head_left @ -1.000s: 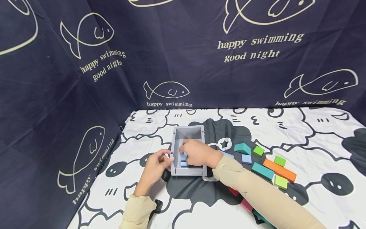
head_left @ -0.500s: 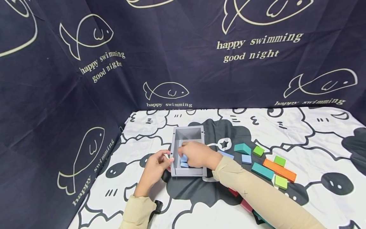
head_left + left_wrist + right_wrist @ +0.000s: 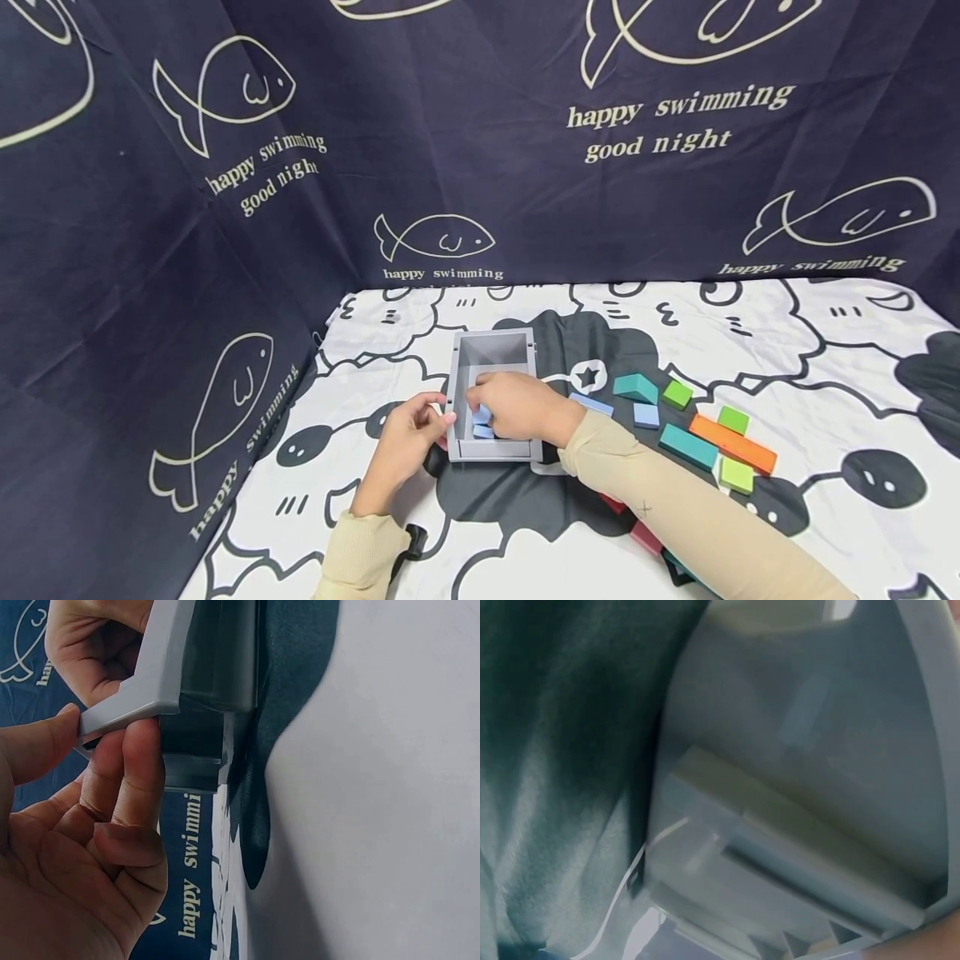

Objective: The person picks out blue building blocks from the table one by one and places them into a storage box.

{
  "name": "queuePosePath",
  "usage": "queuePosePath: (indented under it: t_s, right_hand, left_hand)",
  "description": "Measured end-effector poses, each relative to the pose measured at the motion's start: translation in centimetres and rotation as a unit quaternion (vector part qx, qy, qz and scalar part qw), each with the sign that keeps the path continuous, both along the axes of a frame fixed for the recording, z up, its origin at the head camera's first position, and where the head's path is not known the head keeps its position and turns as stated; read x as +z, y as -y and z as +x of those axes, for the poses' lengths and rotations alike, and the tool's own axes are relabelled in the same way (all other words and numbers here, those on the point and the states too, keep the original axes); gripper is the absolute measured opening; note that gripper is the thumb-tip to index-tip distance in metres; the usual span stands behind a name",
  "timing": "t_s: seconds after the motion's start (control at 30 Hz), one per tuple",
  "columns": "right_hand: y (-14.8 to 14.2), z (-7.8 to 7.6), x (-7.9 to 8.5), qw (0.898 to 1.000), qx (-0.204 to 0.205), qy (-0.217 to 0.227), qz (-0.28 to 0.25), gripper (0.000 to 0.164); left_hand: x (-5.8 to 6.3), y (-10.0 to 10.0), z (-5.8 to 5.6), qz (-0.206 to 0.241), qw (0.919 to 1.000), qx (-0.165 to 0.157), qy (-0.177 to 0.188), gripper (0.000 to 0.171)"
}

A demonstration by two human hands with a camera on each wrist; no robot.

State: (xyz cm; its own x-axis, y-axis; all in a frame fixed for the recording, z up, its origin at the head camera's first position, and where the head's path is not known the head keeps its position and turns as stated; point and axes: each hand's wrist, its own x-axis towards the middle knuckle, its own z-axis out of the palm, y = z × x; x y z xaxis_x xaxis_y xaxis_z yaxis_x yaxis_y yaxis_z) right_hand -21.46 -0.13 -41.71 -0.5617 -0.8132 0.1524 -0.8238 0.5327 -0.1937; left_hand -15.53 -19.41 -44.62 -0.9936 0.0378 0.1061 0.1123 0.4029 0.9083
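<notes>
A deep grey box (image 3: pixel 497 452) stands open side up on the patterned cloth. My left hand (image 3: pixel 405 437) grips its left rim; in the left wrist view the thumb and fingers of that left hand (image 3: pixel 90 847) pinch the rim of the box (image 3: pixel 154 682). Inside the box my right hand (image 3: pixel 517 407) points its curled fingers down and pinches a light blue block (image 3: pixel 481 413). Another light blue block (image 3: pixel 483 432) lies near the front wall. The right palm hides part of the floor. In the right wrist view, the box interior (image 3: pixel 817 765) looks dim and blurred.
To the right lie a teal wedge (image 3: pixel 636 388), a green block (image 3: pixel 677 394), a blue block (image 3: pixel 646 416), a long orange block (image 3: pixel 732 446) and a teal block (image 3: pixel 688 447). The right sleeve (image 3: pixel 675 500) partly covers a red block (image 3: pixel 612 502). A dark curtain (image 3: pixel 450 125) hangs behind.
Over the last second the right fingers have slid slightly toward the front of the box with the blue block. The left hand and the box have hardly moved.
</notes>
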Motion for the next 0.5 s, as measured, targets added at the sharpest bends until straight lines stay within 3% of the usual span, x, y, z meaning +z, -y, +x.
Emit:
queuePosePath:
  t_s: [0.5]
  right_hand:
    - [-0.12,-0.01,-0.26,1.000,0.005,-0.011,-0.003,0.024]
  left_hand:
    - [-0.06,-0.05,0.06,-0.002,1.0000,-0.003,-0.008,0.019]
